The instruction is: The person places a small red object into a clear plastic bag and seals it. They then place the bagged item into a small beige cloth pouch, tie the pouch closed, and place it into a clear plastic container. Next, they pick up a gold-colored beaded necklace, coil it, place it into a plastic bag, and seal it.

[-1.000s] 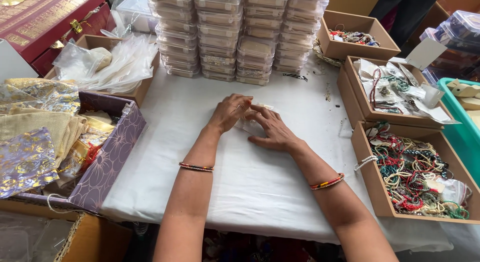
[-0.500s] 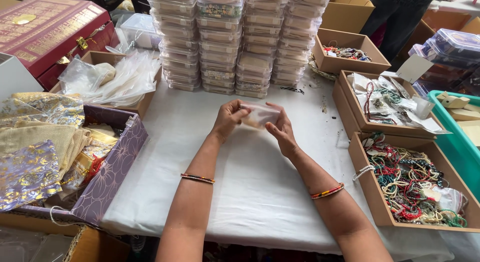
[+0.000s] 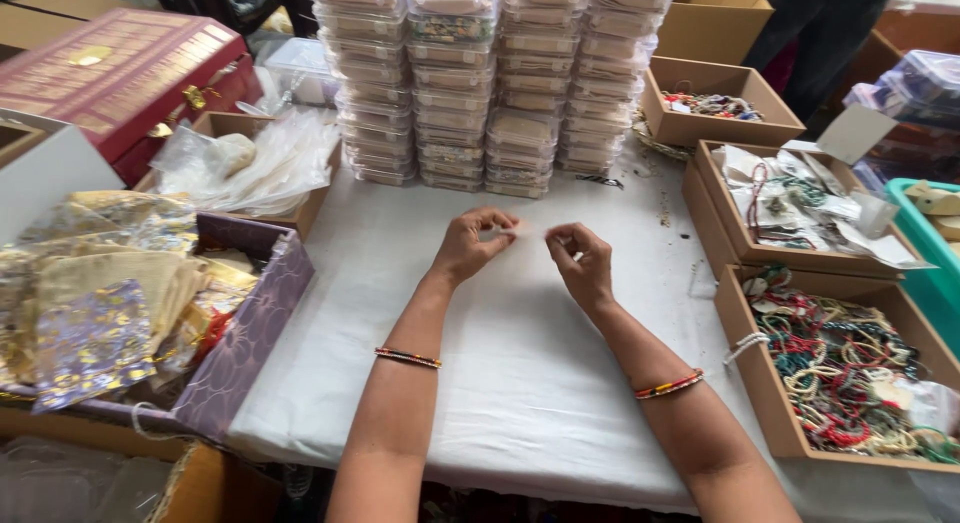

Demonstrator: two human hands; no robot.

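Observation:
My left hand (image 3: 470,245) and my right hand (image 3: 583,261) are raised just above the white tablecloth (image 3: 520,383), fingertips facing each other. Between them they pinch a small clear plastic bag (image 3: 528,231), each hand on one end. The bag is thin and nearly see-through, so I cannot tell what is inside. Both wrists wear beaded bangles.
Stacks of clear plastic boxes (image 3: 480,83) stand behind the hands. At the right are cardboard trays of beaded necklaces (image 3: 830,373) and packets (image 3: 790,193), and a teal bin (image 3: 930,243). Left: a purple box of gold pouches (image 3: 250,313), a box of clear bags (image 3: 260,163), a red chest (image 3: 120,73).
My hands went from pressing the bag flat on the cloth to lifting it, and now hold it lower and stretched between the fingertips. The view shifted slightly.

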